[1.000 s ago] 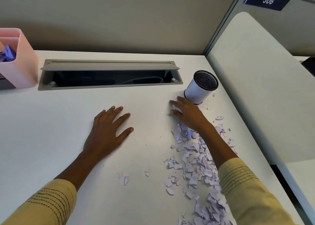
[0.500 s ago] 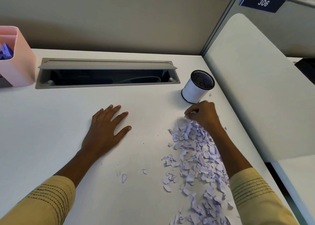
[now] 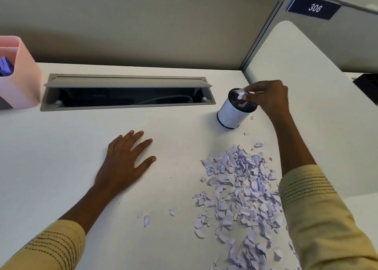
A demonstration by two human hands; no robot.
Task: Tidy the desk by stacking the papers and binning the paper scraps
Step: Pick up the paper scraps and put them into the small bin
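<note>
We are holding our right hand [image 3: 268, 97] over the open mouth of the small white cylindrical bin [image 3: 232, 114], right of the frame's middle, in the upper half. Its fingertips are pinching together on a few pale scraps [image 3: 242, 94] just above the bin's dark mesh interior; whether any have left the fingers we cannot tell. The bin is standing upright on the white desk [image 3: 51, 157], close to the right end of the grey cable tray opening [image 3: 126, 92] that is running across the upper middle of the frame.

We are resting our left hand [image 3: 124, 163] flat on the desk at the centre of the frame, palm down, fingers spread apart and gripping nothing. It is lying well apart from the bin and clear of the scraps.

The main pile of lilac paper scraps [image 3: 239, 190] is spreading over the lower right of the frame, from just below the bin down to the bottom edge, beside our right forearm and yellow sleeve [image 3: 319, 218]. A few stray bits [image 3: 146, 220] are lying on their own at lower centre, between our two arms, and a couple of tiny ones are sitting just beside the bin's base.

At the upper left edge a pink container [image 3: 22, 81] is standing on the desk, with something blue-violet showing inside it. A dark sign reading 306 [image 3: 314, 7] is hanging on the partition at the upper right.
</note>
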